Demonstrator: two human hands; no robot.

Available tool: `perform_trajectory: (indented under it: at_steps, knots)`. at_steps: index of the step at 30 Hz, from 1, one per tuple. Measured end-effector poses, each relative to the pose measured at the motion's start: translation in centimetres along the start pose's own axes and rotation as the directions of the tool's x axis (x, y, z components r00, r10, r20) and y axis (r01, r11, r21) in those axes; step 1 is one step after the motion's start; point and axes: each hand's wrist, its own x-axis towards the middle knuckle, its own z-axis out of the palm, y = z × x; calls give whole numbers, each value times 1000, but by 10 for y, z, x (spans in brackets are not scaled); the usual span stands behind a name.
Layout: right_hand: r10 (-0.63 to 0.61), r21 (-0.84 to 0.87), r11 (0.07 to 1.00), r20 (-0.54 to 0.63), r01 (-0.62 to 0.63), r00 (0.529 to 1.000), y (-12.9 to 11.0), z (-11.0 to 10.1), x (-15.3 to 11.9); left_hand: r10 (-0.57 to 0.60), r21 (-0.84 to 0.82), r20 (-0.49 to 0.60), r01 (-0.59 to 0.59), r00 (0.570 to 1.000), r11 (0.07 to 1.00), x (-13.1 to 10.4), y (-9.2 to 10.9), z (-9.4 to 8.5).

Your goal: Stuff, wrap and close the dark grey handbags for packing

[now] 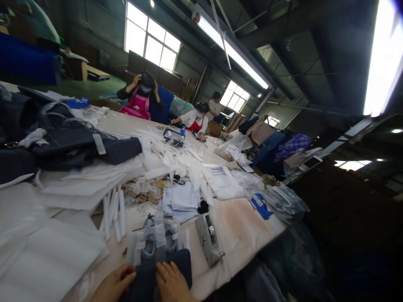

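A dark navy bag [182, 262] lies at the table's near edge, its lower part cut off by the frame. Grey cord-like handles [148, 245], bound with pale wrapping, extend from its far side. My left hand [115, 282] is closed at the bag's left edge, thumb and fingers pinching it. On top of the bag my right hand [173, 282] lies flat, fingers slightly spread and holding nothing. To the right of the bag stands a grey tape dispenser [208, 241].
White foam sheets [56, 256] cover the left side, with dark bags [69, 138] piled behind. White rolled tubes [115, 209], tags with strings [145, 191] and folded white sheets [181, 197] lie ahead. A blue packet [261, 205] is at right. Co-workers [138, 100] are across the table.
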Motion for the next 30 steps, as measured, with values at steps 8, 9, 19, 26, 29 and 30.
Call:
perform_trajectory:
  at_steps: [8, 9, 19, 26, 29, 30]
  knots:
    - [104, 162, 981, 5, -104, 995, -6, -13, -10, -77, 175, -273, 128, 959, 976, 47, 15, -55]
    - [104, 165, 981, 4, -103, 995, -6, -13, -11, -95, 182, -265, 146, 960, 972, 53, 18, -54]
    - [-7, 240, 971, 10, 5, 1000, 24, -18, -7, -116, 320, -74, 134, 990, 938, 121, 51, -45]
    - [-153, 328, 934, 11, 140, 988, 63, -24, 10, -202, 384, 121, 142, 972, 912, 154, 67, -58]
    - [-164, 446, 882, -19, 155, 986, 76, -13, 17, -260, 419, 173, 168, 950, 892, 169, 70, -58]
    - [-160, 494, 856, -30, 154, 987, 79, -10, 19, -280, 428, 190, 177, 941, 886, 174, 70, -57]
